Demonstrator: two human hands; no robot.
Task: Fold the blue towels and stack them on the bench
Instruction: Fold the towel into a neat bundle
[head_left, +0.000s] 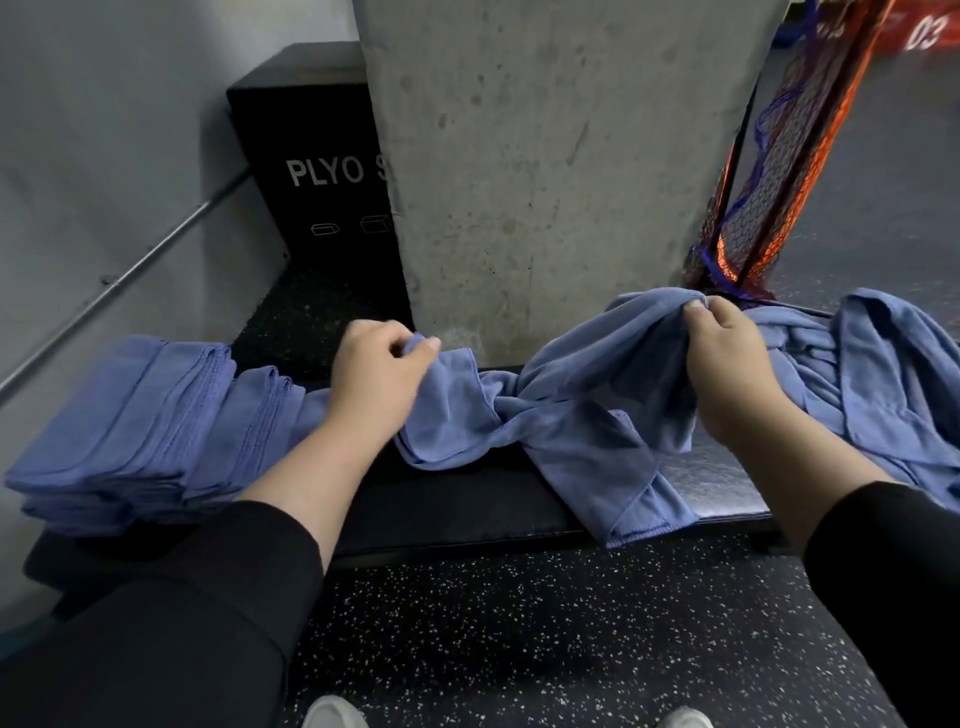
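A twisted blue towel (561, 415) stretches across the black bench (457, 504) between my hands. My left hand (376, 369) pinches one corner of it near the bench's back edge. My right hand (727, 364) grips a bunched edge of the same towel, lifted a little above the bench. Part of the towel hangs over the bench's front edge. On the left end of the bench lies a stack of folded blue towels (124, 436). A heap of loose blue towels (872, 384) lies at the right end.
A concrete pillar (561, 171) stands right behind the bench. A black plyo box (311, 171) sits behind it to the left, beside a grey wall with a metal rail (130, 275). An orange and black net (779, 156) hangs at the right. Speckled floor (519, 623) lies below.
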